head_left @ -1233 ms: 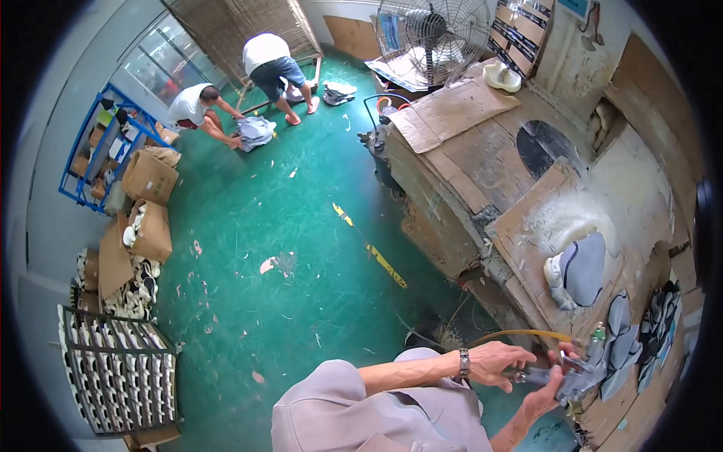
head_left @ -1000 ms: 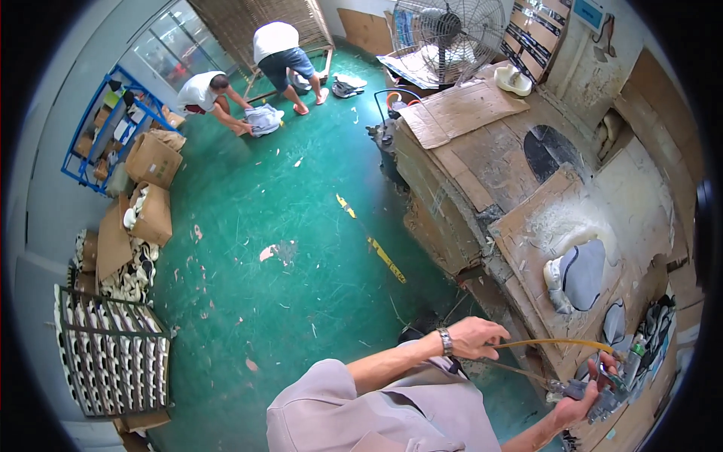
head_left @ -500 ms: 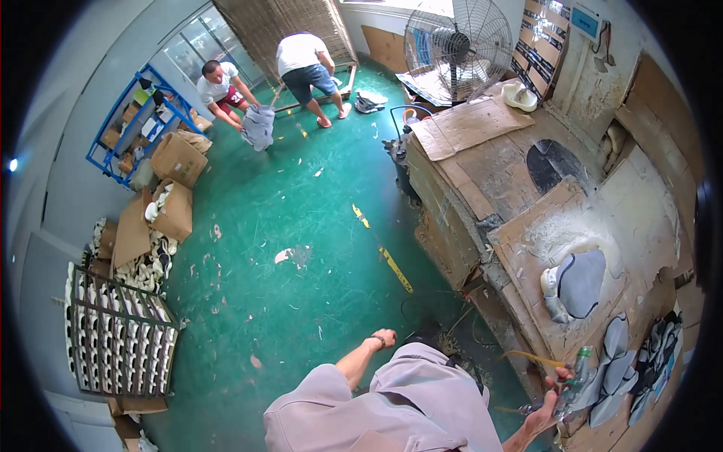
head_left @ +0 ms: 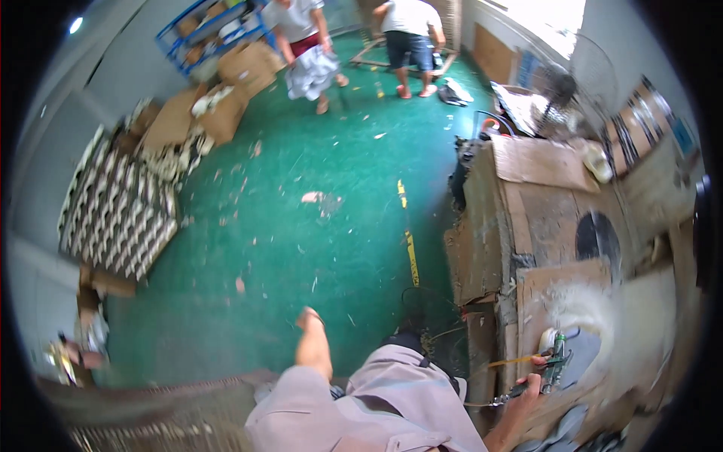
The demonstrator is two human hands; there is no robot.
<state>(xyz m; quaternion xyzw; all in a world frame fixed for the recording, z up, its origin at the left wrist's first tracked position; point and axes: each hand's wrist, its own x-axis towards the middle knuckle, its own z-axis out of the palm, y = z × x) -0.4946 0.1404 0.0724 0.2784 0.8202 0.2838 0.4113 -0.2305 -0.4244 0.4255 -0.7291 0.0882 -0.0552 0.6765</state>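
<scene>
My right hand [head_left: 532, 386] grips a spray gun [head_left: 556, 363] with a green part at its top, a yellow tube and a hose fitting at its rear. It is over the bench, in front of a grey, rounded shoe-like piece with a pale edge [head_left: 584, 360], partly covered by the gun. Whitish residue coats the cardboard around that piece. My left hand [head_left: 308, 316] hangs over the green floor, away from the bench. Its fingers are blurred and I see nothing held. Several grey flat pieces [head_left: 566, 428] lie at the bench's near end.
The cardboard-covered bench [head_left: 546, 218] runs along the right, with a large fan [head_left: 561, 90] behind it. Left stand a rack of pale shoe-like pieces [head_left: 120, 203] and cardboard boxes [head_left: 226, 113]. Two people are at the back, one holding grey cloth [head_left: 312, 74]. A brownish surface [head_left: 166, 410] is at lower left.
My view has turned, shifting the room in the picture. My right hand has brought the spray gun in front of the grey piece. My left arm hangs farther left; the person holding cloth stands more upright.
</scene>
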